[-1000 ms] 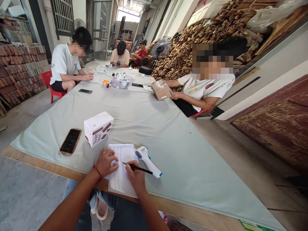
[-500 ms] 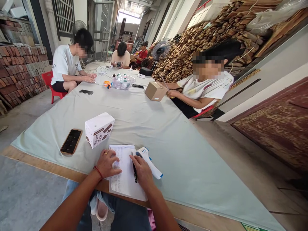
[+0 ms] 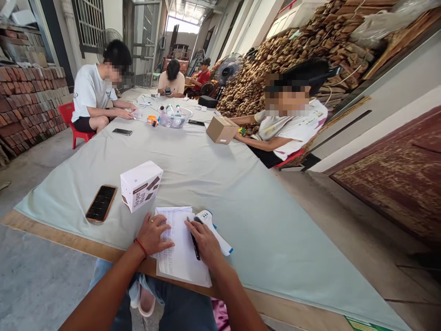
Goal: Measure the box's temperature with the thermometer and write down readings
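Observation:
My left hand rests with spread fingers on the left side of a sheet of paper, which carries rows of small handwriting on its left part. In my right hand is a black pen, lying slanted over the blank side of the sheet. Just right of that hand, partly covered by it, lies a white and blue infrared thermometer. Beyond my left hand stands a white printed box. A phone with an orange-brown case lies to its left.
On the cloth-covered table farther off are a clear basin of bottles, an orange tape dispenser, a second phone and a cardboard box. Several people sit around it, one at the right beside the cardboard box.
My left hand stays put; the pen in my right hand has tilted slightly. The person at the right has lowered their arms behind the cardboard box, and the thin item they held up is out of sight.

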A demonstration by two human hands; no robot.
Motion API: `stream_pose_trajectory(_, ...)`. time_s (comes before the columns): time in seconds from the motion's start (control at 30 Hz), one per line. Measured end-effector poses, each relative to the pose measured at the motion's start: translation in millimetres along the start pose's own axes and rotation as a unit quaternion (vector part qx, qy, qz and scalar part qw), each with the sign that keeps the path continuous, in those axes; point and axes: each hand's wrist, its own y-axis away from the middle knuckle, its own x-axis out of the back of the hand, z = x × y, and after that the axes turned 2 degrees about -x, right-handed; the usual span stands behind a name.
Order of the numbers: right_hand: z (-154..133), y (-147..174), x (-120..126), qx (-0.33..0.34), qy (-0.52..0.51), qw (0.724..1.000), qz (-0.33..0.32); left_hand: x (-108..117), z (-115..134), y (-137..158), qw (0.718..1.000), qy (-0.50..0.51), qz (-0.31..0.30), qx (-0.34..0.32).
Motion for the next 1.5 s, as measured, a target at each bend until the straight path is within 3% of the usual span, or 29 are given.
stream_pose_trajectory(0.27,0,2,1,-0.022,-0.055,0.997,0.051,0,1,0,1.000,0.000,0.005,0.004)
stream_pose_trajectory(0.33,1,3,6,-0.061,-0.051,0.993,0.092,0,1,0,1.000,0.000,0.004,0.005)
stream_pose_trajectory(0.43,7,6,12,-0.181,0.021,0.976,0.119,0,1,0,1.000,-0.001,0.001,0.005)
stream_pose_trajectory(0.5,12,9,13,-0.251,0.070,0.962,0.087,0,1,0,1.000,-0.003,0.002,0.006)
stream_pose_trajectory(0.57,16,12,13,-0.278,0.095,0.955,0.038,0,1,-1,1.000,-0.003,0.005,0.005)
stream_pose_trajectory(1.1,3,5,31,-0.345,0.077,0.931,-0.089,1,1,-1,1.000,0.003,0.002,0.017)
stream_pose_trajectory(1.23,5,8,27,-0.344,0.051,0.936,-0.049,0,1,-1,1.000,-0.002,0.000,0.021)
stream_pose_trajectory(1.33,6,11,24,-0.351,-0.012,0.936,0.021,0,1,-1,1.000,-0.003,-0.002,0.020)
stream_pose_trajectory(1.5,-5,10,30,-0.361,-0.186,0.903,0.140,-1,0,-1,1.000,-0.002,0.000,0.015)
